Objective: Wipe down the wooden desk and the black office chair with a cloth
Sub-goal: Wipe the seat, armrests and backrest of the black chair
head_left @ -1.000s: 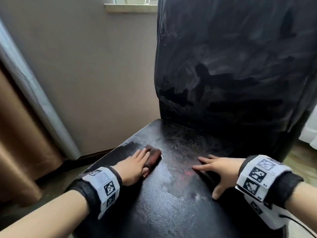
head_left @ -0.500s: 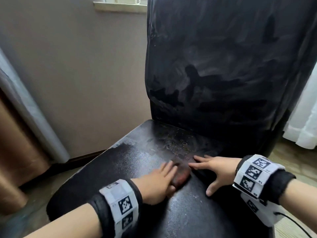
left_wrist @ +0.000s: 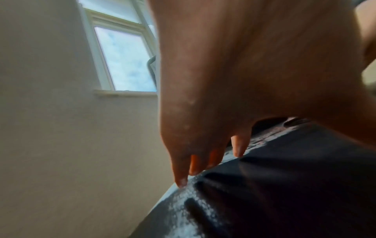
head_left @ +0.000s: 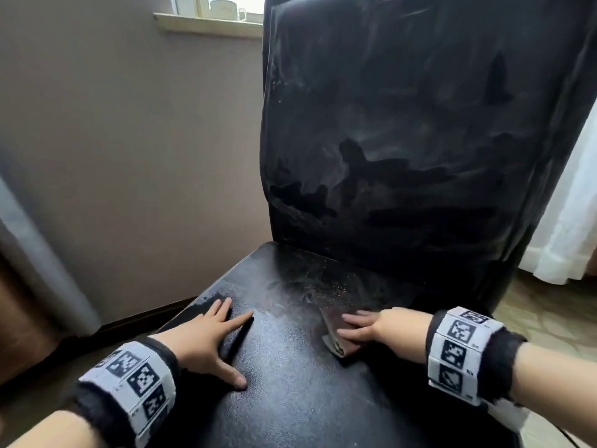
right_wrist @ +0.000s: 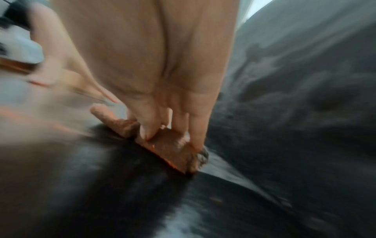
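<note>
The black office chair fills the head view, its dusty seat (head_left: 290, 392) below and its smeared backrest (head_left: 420, 124) behind. A small folded brown cloth (head_left: 334, 334) lies on the right part of the seat. My right hand (head_left: 368, 324) presses flat on it with straight fingers; the right wrist view shows the fingers (right_wrist: 195, 125) on the cloth (right_wrist: 173, 151). My left hand (head_left: 216, 334) rests flat and spread on the left part of the seat, holding nothing; its fingertips (left_wrist: 195, 167) touch the seat edge (left_wrist: 264, 185). No desk is in view.
A beige wall (head_left: 145, 156) stands close on the left, with a windowsill carrying a white cup (head_left: 224, 9). A brown curtain (head_left: 19, 286) hangs far left and a white curtain (head_left: 571, 221) on the right. Wooden floor (head_left: 549, 315) shows beside the chair.
The cloth went rightward across the seat under my left hand and now lies under my right hand. My left hand has drawn back to the left and lies bare on the seat.
</note>
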`<action>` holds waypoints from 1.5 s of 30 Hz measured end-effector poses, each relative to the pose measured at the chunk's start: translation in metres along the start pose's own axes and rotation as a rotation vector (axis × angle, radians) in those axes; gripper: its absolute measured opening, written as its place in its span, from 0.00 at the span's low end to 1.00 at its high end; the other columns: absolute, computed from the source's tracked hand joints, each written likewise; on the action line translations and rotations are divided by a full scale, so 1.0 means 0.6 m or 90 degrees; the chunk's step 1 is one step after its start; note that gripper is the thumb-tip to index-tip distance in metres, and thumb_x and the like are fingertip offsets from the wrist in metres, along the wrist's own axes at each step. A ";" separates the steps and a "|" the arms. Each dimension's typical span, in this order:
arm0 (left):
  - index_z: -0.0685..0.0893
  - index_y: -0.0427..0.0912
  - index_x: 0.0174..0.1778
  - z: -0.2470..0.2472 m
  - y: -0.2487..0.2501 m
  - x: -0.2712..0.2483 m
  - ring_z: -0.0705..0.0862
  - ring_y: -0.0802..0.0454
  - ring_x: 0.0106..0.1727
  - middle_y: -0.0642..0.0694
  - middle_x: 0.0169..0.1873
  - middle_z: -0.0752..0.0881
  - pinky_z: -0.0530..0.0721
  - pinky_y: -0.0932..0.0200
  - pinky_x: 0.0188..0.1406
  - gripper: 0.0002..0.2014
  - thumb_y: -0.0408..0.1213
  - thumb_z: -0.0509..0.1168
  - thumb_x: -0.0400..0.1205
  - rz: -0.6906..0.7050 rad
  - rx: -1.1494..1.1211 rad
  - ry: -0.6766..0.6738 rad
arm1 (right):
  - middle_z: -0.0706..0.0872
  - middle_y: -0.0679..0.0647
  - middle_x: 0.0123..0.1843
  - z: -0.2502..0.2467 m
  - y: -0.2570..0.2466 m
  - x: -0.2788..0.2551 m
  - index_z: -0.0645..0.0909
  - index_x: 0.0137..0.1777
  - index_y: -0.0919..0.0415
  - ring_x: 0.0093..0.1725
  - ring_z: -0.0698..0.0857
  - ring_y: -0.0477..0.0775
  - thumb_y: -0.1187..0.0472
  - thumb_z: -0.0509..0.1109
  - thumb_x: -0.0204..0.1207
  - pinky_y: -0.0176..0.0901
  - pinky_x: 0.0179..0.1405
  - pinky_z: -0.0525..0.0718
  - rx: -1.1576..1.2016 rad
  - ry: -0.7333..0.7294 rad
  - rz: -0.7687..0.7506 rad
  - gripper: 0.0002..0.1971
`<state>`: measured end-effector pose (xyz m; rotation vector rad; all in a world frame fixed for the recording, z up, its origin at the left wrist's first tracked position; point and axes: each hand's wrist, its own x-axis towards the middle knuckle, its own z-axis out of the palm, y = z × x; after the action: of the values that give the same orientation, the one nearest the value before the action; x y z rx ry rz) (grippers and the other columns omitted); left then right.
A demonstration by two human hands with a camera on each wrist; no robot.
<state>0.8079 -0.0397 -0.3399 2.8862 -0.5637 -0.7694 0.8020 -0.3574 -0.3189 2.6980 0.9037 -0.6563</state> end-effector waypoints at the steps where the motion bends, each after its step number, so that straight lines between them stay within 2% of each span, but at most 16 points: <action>1: 0.39 0.63 0.81 0.000 -0.004 0.001 0.29 0.47 0.80 0.40 0.81 0.32 0.40 0.51 0.80 0.76 0.86 0.52 0.32 -0.012 -0.018 0.000 | 0.44 0.47 0.85 0.005 0.029 -0.001 0.47 0.82 0.42 0.84 0.50 0.51 0.75 0.50 0.79 0.46 0.79 0.56 0.003 0.006 0.053 0.37; 3: 0.39 0.64 0.81 -0.006 -0.014 0.006 0.29 0.47 0.81 0.41 0.81 0.32 0.42 0.49 0.81 0.78 0.85 0.54 0.29 -0.036 -0.042 0.001 | 0.43 0.48 0.85 0.024 0.061 -0.007 0.45 0.81 0.39 0.84 0.49 0.54 0.74 0.51 0.80 0.44 0.80 0.55 -0.006 0.033 0.083 0.37; 6: 0.39 0.62 0.81 -0.021 -0.023 0.027 0.30 0.47 0.81 0.41 0.81 0.32 0.43 0.47 0.82 0.80 0.83 0.58 0.28 -0.060 -0.048 -0.005 | 0.39 0.49 0.85 0.056 0.005 -0.012 0.44 0.81 0.39 0.84 0.44 0.58 0.70 0.51 0.82 0.51 0.81 0.55 -0.011 0.025 0.033 0.35; 9: 0.41 0.62 0.81 -0.029 -0.017 0.052 0.35 0.45 0.82 0.40 0.82 0.36 0.47 0.44 0.82 0.70 0.70 0.76 0.47 -0.079 -0.024 -0.012 | 0.38 0.45 0.84 0.057 -0.050 -0.026 0.46 0.81 0.40 0.83 0.42 0.51 0.70 0.51 0.82 0.51 0.81 0.56 0.059 0.014 -0.045 0.34; 13: 0.42 0.60 0.82 -0.023 -0.019 0.063 0.39 0.42 0.83 0.38 0.82 0.38 0.48 0.45 0.82 0.63 0.60 0.79 0.59 -0.083 0.000 -0.002 | 0.42 0.51 0.85 0.020 0.044 -0.001 0.47 0.82 0.43 0.84 0.50 0.53 0.76 0.51 0.76 0.42 0.81 0.53 0.058 -0.008 0.104 0.39; 17: 0.41 0.58 0.82 -0.015 -0.021 0.059 0.39 0.41 0.83 0.37 0.82 0.38 0.48 0.47 0.82 0.65 0.63 0.77 0.57 -0.085 0.010 0.005 | 0.43 0.59 0.85 -0.001 0.041 0.031 0.44 0.83 0.45 0.82 0.57 0.63 0.73 0.52 0.78 0.49 0.80 0.58 0.002 0.005 0.214 0.38; 20: 0.40 0.59 0.82 -0.016 -0.017 0.058 0.39 0.40 0.83 0.36 0.82 0.37 0.48 0.47 0.82 0.66 0.65 0.77 0.56 -0.085 0.014 -0.012 | 0.41 0.56 0.85 0.004 -0.043 0.025 0.45 0.83 0.45 0.83 0.48 0.63 0.75 0.52 0.77 0.55 0.81 0.54 0.032 -0.014 0.082 0.39; 22: 0.39 0.58 0.82 -0.020 -0.019 0.052 0.38 0.40 0.83 0.36 0.82 0.37 0.47 0.48 0.82 0.74 0.77 0.68 0.41 -0.074 0.013 -0.027 | 0.41 0.53 0.85 0.006 -0.041 0.018 0.47 0.83 0.45 0.83 0.47 0.58 0.77 0.52 0.75 0.50 0.82 0.52 0.052 -0.008 0.038 0.40; 26: 0.39 0.56 0.82 -0.019 -0.026 0.042 0.36 0.44 0.83 0.39 0.82 0.35 0.46 0.52 0.80 0.84 0.85 0.52 0.24 -0.033 -0.011 -0.031 | 0.48 0.55 0.85 0.011 0.093 -0.003 0.44 0.82 0.45 0.81 0.60 0.57 0.71 0.54 0.79 0.41 0.79 0.58 0.067 -0.017 0.268 0.37; 28: 0.39 0.58 0.82 -0.018 -0.027 0.043 0.36 0.45 0.82 0.40 0.82 0.35 0.45 0.52 0.80 0.84 0.85 0.52 0.23 -0.029 -0.016 -0.034 | 0.54 0.55 0.84 0.014 0.127 -0.015 0.42 0.83 0.47 0.79 0.66 0.57 0.66 0.55 0.82 0.41 0.76 0.63 0.072 -0.012 0.358 0.35; 30: 0.39 0.60 0.81 -0.021 -0.026 0.046 0.36 0.45 0.83 0.40 0.82 0.35 0.45 0.51 0.81 0.83 0.84 0.53 0.23 -0.038 -0.005 -0.034 | 0.56 0.59 0.83 0.010 0.119 -0.009 0.43 0.83 0.49 0.79 0.65 0.59 0.69 0.55 0.81 0.43 0.76 0.65 0.048 -0.018 0.353 0.35; 36: 0.38 0.60 0.81 -0.020 -0.018 0.047 0.38 0.42 0.83 0.38 0.82 0.36 0.46 0.50 0.81 0.81 0.82 0.53 0.26 -0.039 0.023 -0.021 | 0.42 0.55 0.85 -0.003 -0.011 0.033 0.46 0.82 0.44 0.83 0.51 0.61 0.77 0.52 0.74 0.50 0.81 0.52 0.050 -0.039 0.089 0.42; 39: 0.39 0.62 0.81 -0.023 -0.027 0.034 0.37 0.47 0.83 0.42 0.82 0.35 0.45 0.54 0.80 0.79 0.84 0.53 0.27 -0.016 -0.011 -0.028 | 0.49 0.51 0.85 -0.019 0.066 0.033 0.46 0.83 0.50 0.79 0.65 0.54 0.69 0.56 0.80 0.37 0.76 0.58 0.066 -0.039 0.206 0.35; 42: 0.43 0.70 0.77 -0.033 -0.053 0.029 0.41 0.56 0.83 0.52 0.82 0.37 0.44 0.61 0.79 0.74 0.83 0.57 0.29 0.014 -0.045 -0.034 | 0.64 0.60 0.80 -0.015 0.125 0.023 0.49 0.83 0.58 0.75 0.71 0.59 0.62 0.57 0.83 0.45 0.75 0.67 0.042 -0.018 0.366 0.31; 43: 0.44 0.72 0.76 -0.038 -0.061 0.029 0.43 0.58 0.83 0.55 0.82 0.39 0.45 0.64 0.78 0.73 0.83 0.57 0.29 0.019 -0.052 -0.036 | 0.62 0.62 0.81 -0.013 0.121 0.026 0.46 0.83 0.59 0.76 0.70 0.61 0.66 0.57 0.81 0.46 0.75 0.68 0.020 -0.028 0.367 0.33; 45: 0.47 0.71 0.78 -0.047 -0.061 0.029 0.45 0.60 0.82 0.57 0.82 0.40 0.47 0.65 0.77 0.73 0.80 0.61 0.30 0.016 -0.044 -0.043 | 0.44 0.62 0.84 -0.001 0.086 0.038 0.36 0.83 0.58 0.81 0.56 0.66 0.74 0.54 0.77 0.50 0.79 0.60 0.026 -0.063 0.316 0.40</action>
<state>0.8480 -0.0124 -0.3307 2.7951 -0.5676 -0.8677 0.8501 -0.3857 -0.3260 2.7333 0.1777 -0.6876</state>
